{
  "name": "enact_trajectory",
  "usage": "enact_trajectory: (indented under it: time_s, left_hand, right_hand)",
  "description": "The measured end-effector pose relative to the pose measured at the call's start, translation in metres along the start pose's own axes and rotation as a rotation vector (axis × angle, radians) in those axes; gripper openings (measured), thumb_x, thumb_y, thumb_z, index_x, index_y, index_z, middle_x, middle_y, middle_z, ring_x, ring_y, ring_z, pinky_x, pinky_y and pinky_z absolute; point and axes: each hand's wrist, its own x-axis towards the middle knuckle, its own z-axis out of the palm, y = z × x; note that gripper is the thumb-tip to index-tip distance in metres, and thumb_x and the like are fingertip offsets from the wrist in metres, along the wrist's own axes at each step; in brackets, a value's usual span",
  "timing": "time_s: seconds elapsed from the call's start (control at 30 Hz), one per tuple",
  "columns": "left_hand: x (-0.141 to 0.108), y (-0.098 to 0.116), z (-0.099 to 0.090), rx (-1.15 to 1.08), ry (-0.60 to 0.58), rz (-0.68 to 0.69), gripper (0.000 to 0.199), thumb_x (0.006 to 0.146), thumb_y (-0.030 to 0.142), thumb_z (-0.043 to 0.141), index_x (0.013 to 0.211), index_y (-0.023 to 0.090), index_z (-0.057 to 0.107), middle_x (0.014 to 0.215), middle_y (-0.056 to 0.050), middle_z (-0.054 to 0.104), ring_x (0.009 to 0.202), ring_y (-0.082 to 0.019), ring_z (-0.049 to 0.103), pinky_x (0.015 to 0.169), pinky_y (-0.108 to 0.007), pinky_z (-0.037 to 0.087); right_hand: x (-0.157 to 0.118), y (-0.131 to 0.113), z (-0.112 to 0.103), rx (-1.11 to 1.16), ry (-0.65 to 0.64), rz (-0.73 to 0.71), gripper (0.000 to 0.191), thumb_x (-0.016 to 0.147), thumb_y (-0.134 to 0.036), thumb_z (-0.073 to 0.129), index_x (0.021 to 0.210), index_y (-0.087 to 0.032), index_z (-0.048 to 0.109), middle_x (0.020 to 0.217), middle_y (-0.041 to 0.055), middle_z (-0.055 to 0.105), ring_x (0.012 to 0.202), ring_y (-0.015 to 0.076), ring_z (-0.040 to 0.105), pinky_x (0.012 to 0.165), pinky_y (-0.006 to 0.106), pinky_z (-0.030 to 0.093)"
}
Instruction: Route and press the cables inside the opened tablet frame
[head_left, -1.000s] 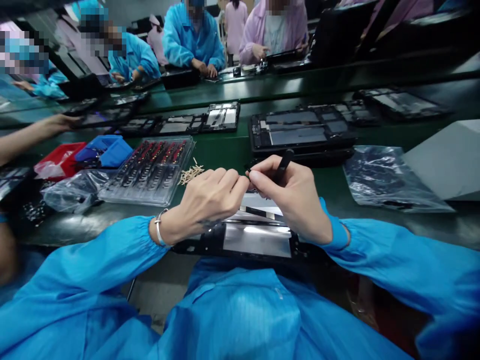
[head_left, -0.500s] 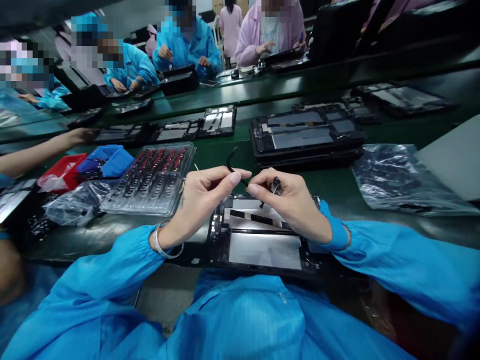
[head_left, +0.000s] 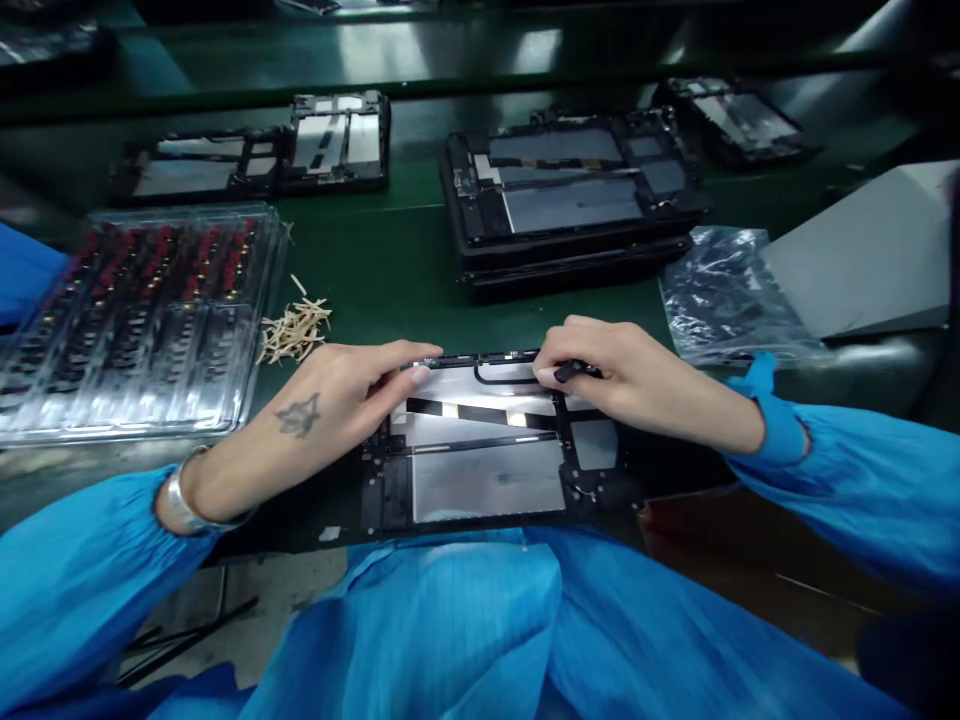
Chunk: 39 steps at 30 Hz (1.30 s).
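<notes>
Both hands press on an opened tablet (head_left: 487,480): left hand (head_left: 330,400) fingers flat at its top edge, right hand (head_left: 622,375) pinching a black tool (head_left: 576,371).

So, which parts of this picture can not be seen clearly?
- Head view: the thin black strip on the open tablet runs under the right hand; its end is hidden.
- Left hand fingers cover the frame's top edge.
- Clear parts tray: cut off at left, parts too small and blurred.
</notes>
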Motion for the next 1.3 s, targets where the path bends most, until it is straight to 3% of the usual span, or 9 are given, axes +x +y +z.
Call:
enact_trajectory:
  time_s: [0.1, 0.23, 0.3, 0.43, 0.63, 1.0, 1.3]
  left_hand:
    - [0.008, -0.004, 0.007, -0.005, -0.005, 0.115, 0.031, 0.105, 0.032, 0.049, 0.129, 0.019, 0.064, 0.118, -0.002, 0.073, 0.102, -0.014, 0.07, 0.085, -0.022, 0.05]
    - [0.017, -0.006, 0.014, 0.024, -0.006, 0.264, 0.025, 0.105, 0.024, 0.046, 0.12, 0.015, 0.065, 0.108, -0.006, 0.069, 0.098, -0.016, 0.064, 0.084, -0.026, 0.05]
    - [0.021, -0.007, 0.016, 0.031, -0.029, 0.31, 0.024, 0.105, 0.024, 0.045, 0.12, 0.015, 0.063, 0.117, -0.008, 0.065, 0.107, -0.017, 0.061, 0.089, -0.028, 0.05]
    - [0.024, -0.011, 0.021, 0.006, -0.125, 0.308, 0.026, 0.106, 0.028, 0.043, 0.127, 0.018, 0.055, 0.142, -0.01, 0.052, 0.128, -0.018, 0.053, 0.103, -0.03, 0.048]
    - [0.023, -0.019, 0.029, 0.056, -0.214, 0.312, 0.032, 0.107, 0.034, 0.04, 0.136, 0.021, 0.048, 0.154, -0.008, 0.044, 0.137, -0.018, 0.047, 0.113, -0.033, 0.044]
    - [0.025, -0.006, 0.02, 0.166, -0.259, 0.351, 0.034, 0.108, 0.026, 0.034, 0.139, 0.017, 0.047, 0.158, -0.011, 0.04, 0.139, -0.021, 0.046, 0.114, -0.038, 0.043]
    - [0.03, -0.012, 0.027, 0.258, -0.263, 0.461, 0.03, 0.107, 0.02, 0.034, 0.131, 0.016, 0.05, 0.161, -0.01, 0.036, 0.137, -0.023, 0.046, 0.108, -0.039, 0.047]
  right_hand:
    - [0.001, 0.007, -0.003, 0.0, -0.071, 0.068, 0.016, 0.09, -0.023, 0.048, 0.08, -0.02, 0.061, 0.092, 0.0064, 0.067, 0.088, 0.0218, 0.057, 0.071, 0.032, 0.036]
    - [0.005, 0.012, -0.004, -0.04, -0.1, 0.134, 0.019, 0.09, -0.027, 0.047, 0.084, -0.019, 0.063, 0.092, 0.0072, 0.066, 0.087, 0.0222, 0.057, 0.071, 0.033, 0.035]
    - [0.007, 0.012, -0.004, -0.066, -0.111, 0.157, 0.02, 0.09, -0.028, 0.047, 0.086, -0.019, 0.064, 0.091, 0.0071, 0.066, 0.085, 0.022, 0.057, 0.07, 0.033, 0.034]
    - [0.008, 0.012, -0.002, -0.103, -0.138, 0.183, 0.021, 0.091, -0.028, 0.048, 0.089, -0.019, 0.067, 0.089, 0.0065, 0.066, 0.083, 0.0216, 0.058, 0.068, 0.032, 0.034]
    - [0.008, 0.015, -0.001, -0.13, -0.121, 0.164, 0.02, 0.091, -0.026, 0.05, 0.089, -0.019, 0.068, 0.089, 0.0062, 0.068, 0.081, 0.0205, 0.059, 0.067, 0.031, 0.034]
    - [0.011, 0.018, -0.002, -0.175, -0.155, 0.17, 0.022, 0.094, -0.028, 0.049, 0.092, -0.017, 0.068, 0.088, 0.0064, 0.067, 0.079, 0.0198, 0.058, 0.066, 0.031, 0.034]
    - [0.013, 0.016, -0.002, -0.191, -0.163, 0.185, 0.021, 0.093, -0.026, 0.051, 0.089, -0.017, 0.069, 0.084, 0.0062, 0.067, 0.074, 0.0187, 0.057, 0.064, 0.03, 0.033]
